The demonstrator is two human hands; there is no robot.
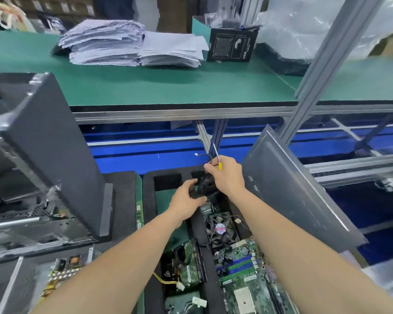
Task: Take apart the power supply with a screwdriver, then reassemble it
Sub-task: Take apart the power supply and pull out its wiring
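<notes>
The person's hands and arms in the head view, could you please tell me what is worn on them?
Nothing shows: the left hand and right hand are ungloved, with no rings, watch or wrist strap visible; the left forearm and right forearm are bare, no sleeve in frame.

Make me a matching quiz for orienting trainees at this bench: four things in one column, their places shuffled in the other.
Things
1. screwdriver
2. black part
3. paper stacks
4. fan

Places
A. on the green bench
B. gripped by the left hand
C. beside the motherboard
D. in the right hand

Pairs: 1-D, 2-B, 3-A, 4-C.
</notes>
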